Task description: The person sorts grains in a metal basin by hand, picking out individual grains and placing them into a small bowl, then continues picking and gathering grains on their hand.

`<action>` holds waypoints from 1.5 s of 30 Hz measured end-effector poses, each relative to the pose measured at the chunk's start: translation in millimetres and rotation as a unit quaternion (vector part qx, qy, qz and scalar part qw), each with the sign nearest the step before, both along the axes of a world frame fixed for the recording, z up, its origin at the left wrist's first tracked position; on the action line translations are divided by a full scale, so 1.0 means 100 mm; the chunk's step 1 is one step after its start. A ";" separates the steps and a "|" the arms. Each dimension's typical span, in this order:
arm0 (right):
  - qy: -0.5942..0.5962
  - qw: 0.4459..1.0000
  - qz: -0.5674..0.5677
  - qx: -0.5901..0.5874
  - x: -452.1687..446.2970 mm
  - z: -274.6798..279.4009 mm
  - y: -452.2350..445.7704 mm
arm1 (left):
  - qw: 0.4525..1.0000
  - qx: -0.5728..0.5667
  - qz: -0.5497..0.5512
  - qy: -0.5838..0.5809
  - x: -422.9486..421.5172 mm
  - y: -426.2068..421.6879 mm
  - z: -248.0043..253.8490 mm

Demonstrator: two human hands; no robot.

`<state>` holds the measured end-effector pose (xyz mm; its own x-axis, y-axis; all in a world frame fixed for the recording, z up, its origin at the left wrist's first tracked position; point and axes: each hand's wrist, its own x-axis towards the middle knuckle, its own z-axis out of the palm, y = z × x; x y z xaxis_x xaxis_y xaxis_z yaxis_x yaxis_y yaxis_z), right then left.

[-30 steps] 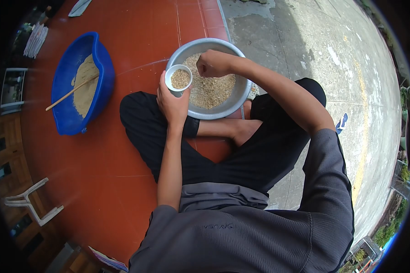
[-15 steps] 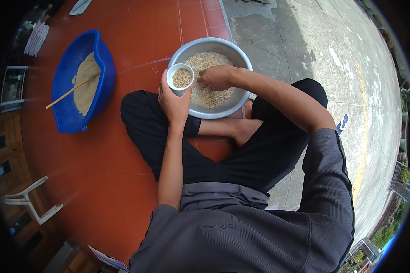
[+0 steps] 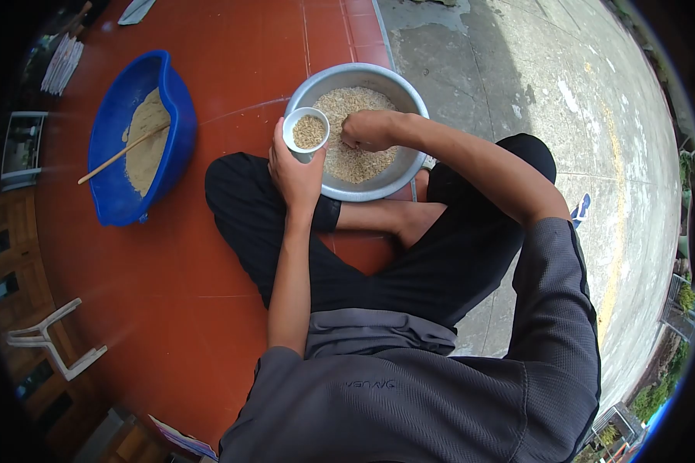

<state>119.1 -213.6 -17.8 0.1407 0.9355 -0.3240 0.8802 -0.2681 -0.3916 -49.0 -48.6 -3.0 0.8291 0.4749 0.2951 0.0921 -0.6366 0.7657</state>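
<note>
My left hand (image 3: 296,176) is wrapped round a small white cup (image 3: 292,143), tilted at the left rim of a metal basin (image 3: 409,91). Pale brown grain (image 3: 309,132) lies inside the cup. A wide layer of similar pale grain (image 3: 355,166) covers the bottom of the basin. Over that layer, just right of the cup, is my right hand (image 3: 370,130) with its fingers curled together and pointing down. Whatever its fingertips hold, if anything, is hidden.
On the red tiled floor (image 3: 231,247) at the left stands a blue tub (image 3: 179,147) of tan powder (image 3: 148,150), with a wooden stick (image 3: 123,155) resting across it. A white plastic chair part (image 3: 42,336) is lower left. Grey concrete (image 3: 494,85) lies right, with a blue sandal (image 3: 581,209).
My right hand has shifted slightly right, away from the cup, and its fingers look more tucked in. My left hand and the cup stay in place.
</note>
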 end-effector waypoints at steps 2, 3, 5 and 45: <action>0.010 0.999 -0.017 0.032 0.05 0.14 0.00 | 1.000 -0.001 0.000 0.000 -0.01 0.00 0.00; 0.022 0.997 -0.031 0.066 0.12 0.17 -0.01 | 1.000 -0.003 -0.001 0.000 -0.01 0.00 0.00; 0.052 0.986 -0.078 0.137 0.19 0.41 0.00 | 1.000 -0.007 -0.005 0.001 0.00 0.01 0.00; 0.558 0.205 -0.751 0.288 -1.32 -0.45 -0.57 | 0.994 -0.089 -0.041 -0.049 -0.24 0.09 0.45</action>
<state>-13.0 -270.6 -63.3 0.5494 0.0367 -0.8348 -0.7486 0.4655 -0.4722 -72.8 -39.8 42.5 0.8382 0.4593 0.2941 -0.0353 -0.4925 0.8696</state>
